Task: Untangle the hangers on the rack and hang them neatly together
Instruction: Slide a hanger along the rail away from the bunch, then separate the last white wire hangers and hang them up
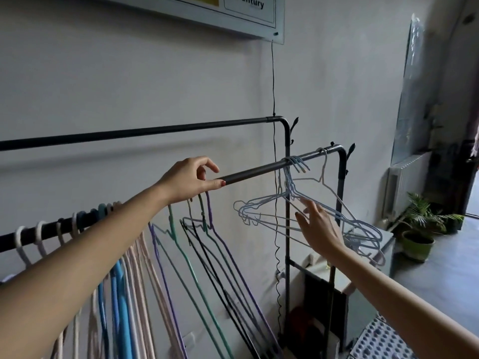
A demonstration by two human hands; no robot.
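A dark lower rail (254,173) runs from lower left to upper right. My left hand (190,181) curls over it, gripping the hooks of the green hanger (191,268), the purple hanger (233,260) and the black hangers (207,255) hanging below. Left of my arm hang beige hangers (145,268) and blue hangers (121,294). Near the rail's right end hangs a tilted bunch of pale blue wire hangers (261,206), with a white wire hanger (322,174) behind them. My right hand (318,226) reaches up with straight fingers that touch the pale blue bunch.
An upper rail (155,130) with no hangers runs behind, close to the wall. A black cable (274,86) hangs down past the rack's right post. A radiator (404,182) and potted plants (420,229) stand at the right. A perforated white panel (375,340) lies low right.
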